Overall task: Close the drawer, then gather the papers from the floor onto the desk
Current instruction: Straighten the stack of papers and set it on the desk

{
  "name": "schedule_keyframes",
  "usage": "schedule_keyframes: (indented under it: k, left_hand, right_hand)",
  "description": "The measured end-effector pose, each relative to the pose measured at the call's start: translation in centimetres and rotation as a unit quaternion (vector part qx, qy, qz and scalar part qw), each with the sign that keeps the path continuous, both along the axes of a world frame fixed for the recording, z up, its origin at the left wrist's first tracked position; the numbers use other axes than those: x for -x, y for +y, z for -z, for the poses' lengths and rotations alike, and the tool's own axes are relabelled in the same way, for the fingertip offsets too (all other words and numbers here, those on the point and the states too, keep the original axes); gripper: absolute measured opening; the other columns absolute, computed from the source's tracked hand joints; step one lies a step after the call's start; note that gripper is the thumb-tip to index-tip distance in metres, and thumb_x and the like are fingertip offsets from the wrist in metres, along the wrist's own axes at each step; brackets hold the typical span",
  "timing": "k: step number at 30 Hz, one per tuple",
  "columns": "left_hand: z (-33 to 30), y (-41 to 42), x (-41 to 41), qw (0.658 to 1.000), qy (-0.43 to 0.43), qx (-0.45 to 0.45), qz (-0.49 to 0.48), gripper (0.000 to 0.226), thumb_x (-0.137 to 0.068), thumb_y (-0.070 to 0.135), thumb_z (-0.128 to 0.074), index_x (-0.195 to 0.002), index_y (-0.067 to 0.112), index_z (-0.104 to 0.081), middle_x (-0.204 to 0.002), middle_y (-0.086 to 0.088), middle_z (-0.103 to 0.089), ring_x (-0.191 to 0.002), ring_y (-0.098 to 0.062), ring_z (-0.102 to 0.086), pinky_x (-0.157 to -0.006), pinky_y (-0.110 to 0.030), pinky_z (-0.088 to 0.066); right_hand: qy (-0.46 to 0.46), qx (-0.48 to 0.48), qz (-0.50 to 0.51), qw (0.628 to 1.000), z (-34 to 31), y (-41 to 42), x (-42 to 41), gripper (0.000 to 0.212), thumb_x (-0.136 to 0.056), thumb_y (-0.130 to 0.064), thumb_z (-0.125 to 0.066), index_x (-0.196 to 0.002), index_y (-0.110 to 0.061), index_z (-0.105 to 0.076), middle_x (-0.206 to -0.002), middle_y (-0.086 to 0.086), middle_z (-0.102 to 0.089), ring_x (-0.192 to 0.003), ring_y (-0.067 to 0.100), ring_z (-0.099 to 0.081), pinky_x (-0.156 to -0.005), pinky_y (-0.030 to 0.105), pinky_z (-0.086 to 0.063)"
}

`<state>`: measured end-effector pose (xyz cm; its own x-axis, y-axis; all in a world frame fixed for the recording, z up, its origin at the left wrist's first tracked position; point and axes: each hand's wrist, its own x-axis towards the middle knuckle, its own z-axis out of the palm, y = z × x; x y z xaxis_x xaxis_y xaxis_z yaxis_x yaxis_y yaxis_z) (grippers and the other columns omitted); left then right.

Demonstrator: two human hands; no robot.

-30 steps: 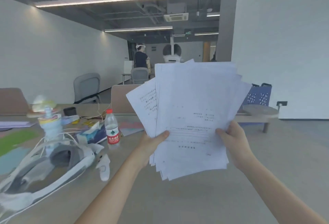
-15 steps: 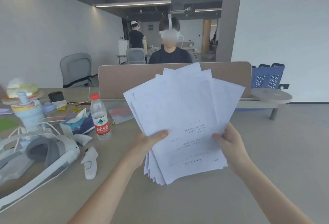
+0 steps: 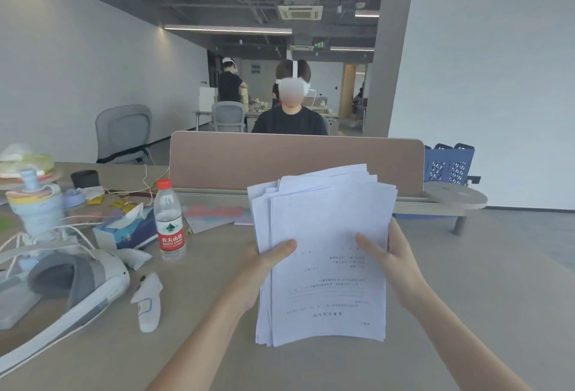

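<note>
Left hand [image 3: 264, 261], right hand [image 3: 393, 261] grip papers [image 3: 323, 253]; print unreadable.

Bottle [image 3: 169, 219] label: 农夫山泉, NONGFU SPRING; papers' [image 3: 326, 253] print unreadable.

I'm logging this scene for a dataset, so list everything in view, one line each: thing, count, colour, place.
papers: one stack, white, held over the desk, centre
desk: one, beige, foreground
bottle: one, clear with red cap, standing left of the papers
tissue box: one, blue and white, left of the bottle
headset: one, white and grey, desk's left edge
divider: one, brown, desk's far side
chair: one, grey, behind the desk at left
basket: one, blue, right of the divider
seated person: one, dark top, behind the divider
left hand: grips the papers' left edge
right hand: grips their right edge
</note>
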<state>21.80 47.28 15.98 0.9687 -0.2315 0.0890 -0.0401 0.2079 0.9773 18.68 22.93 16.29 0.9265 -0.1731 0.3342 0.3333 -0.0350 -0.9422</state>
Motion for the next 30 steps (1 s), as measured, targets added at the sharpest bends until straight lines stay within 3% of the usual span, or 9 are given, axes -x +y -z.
schedule_keyframes:
  k: [8,14,18,21,24,26,30]
  left_hand:
    - [-0.6,-0.2,0.2,0.999,-0.042,0.020,-0.003,0.024,-0.075,0.026,-0.076,-0.099,0.024,-0.077,-0.107,-0.004,-0.078,-0.100,-0.024,-0.074,-0.091,-0.043,-0.055]
    - [-1.7,-0.7,0.5,0.998,-0.069,0.011,0.001,0.020,-0.075,0.025,-0.076,-0.094,0.029,-0.078,-0.105,-0.001,-0.079,-0.099,-0.021,-0.074,-0.085,-0.039,-0.058]
    - [0.5,-0.9,0.7,1.000,-0.010,0.015,0.014,0.020,-0.082,0.024,-0.074,-0.101,0.022,-0.076,-0.104,0.000,-0.079,-0.099,-0.019,-0.074,-0.074,-0.026,-0.059]
    - [3.1,-1.0,1.0,0.998,0.048,-0.015,0.024,0.039,-0.074,0.033,-0.081,-0.110,0.020,-0.074,-0.108,0.001,-0.078,-0.104,-0.017,-0.072,-0.092,-0.036,-0.053]
    - [4.9,-1.5,1.0,0.999,0.042,-0.035,0.006,0.042,-0.068,0.031,-0.084,-0.108,0.022,-0.074,-0.107,0.001,-0.078,-0.102,-0.016,-0.073,-0.100,-0.044,-0.051]
    - [5.2,-2.1,0.9,0.999,0.022,-0.039,-0.018,0.037,-0.066,0.028,-0.084,-0.102,0.024,-0.076,-0.103,0.000,-0.079,-0.098,-0.019,-0.074,-0.094,-0.046,-0.055]
    - [4.7,-3.2,0.5,0.998,-0.012,-0.040,-0.035,0.020,-0.070,0.021,-0.084,-0.081,0.037,-0.079,-0.088,0.007,-0.080,-0.084,-0.011,-0.076,-0.070,-0.027,-0.058]
  right_hand:
    - [-0.071,0.007,0.012,0.997,-1.0,0.3,0.2,0.047,-0.093,-0.012,-0.069,-0.136,-0.022,-0.052,-0.131,0.000,-0.068,-0.119,0.020,-0.067,-0.098,0.047,-0.054]
    - [-0.107,0.010,0.016,0.994,-1.9,0.1,0.7,0.048,-0.094,-0.011,-0.068,-0.137,-0.022,-0.050,-0.133,-0.002,-0.066,-0.124,0.017,-0.063,-0.099,0.040,-0.051]
    - [-0.067,-0.013,0.013,0.998,-0.1,-0.6,0.8,0.042,-0.093,-0.017,-0.069,-0.131,-0.021,-0.052,-0.130,0.000,-0.067,-0.119,0.019,-0.066,-0.093,0.039,-0.054]
    - [-0.014,-0.029,0.006,0.999,2.7,-0.6,1.0,0.038,-0.094,-0.017,-0.068,-0.130,-0.021,-0.056,-0.124,-0.003,-0.072,-0.115,0.019,-0.070,-0.088,0.035,-0.057]
    - [0.021,-0.032,0.006,0.999,5.1,-0.3,1.2,0.034,-0.093,-0.019,-0.070,-0.127,-0.021,-0.062,-0.121,-0.003,-0.075,-0.113,0.020,-0.071,-0.094,0.044,-0.057]
    - [0.024,-0.036,0.016,0.999,5.8,0.0,1.2,0.034,-0.093,-0.021,-0.070,-0.126,-0.020,-0.063,-0.120,-0.003,-0.075,-0.112,0.018,-0.071,-0.096,0.047,-0.056]
    - [-0.002,-0.036,0.054,0.998,5.4,0.5,1.1,0.032,-0.093,-0.024,-0.071,-0.124,-0.021,-0.061,-0.119,-0.005,-0.074,-0.111,0.013,-0.070,-0.094,0.040,-0.056]
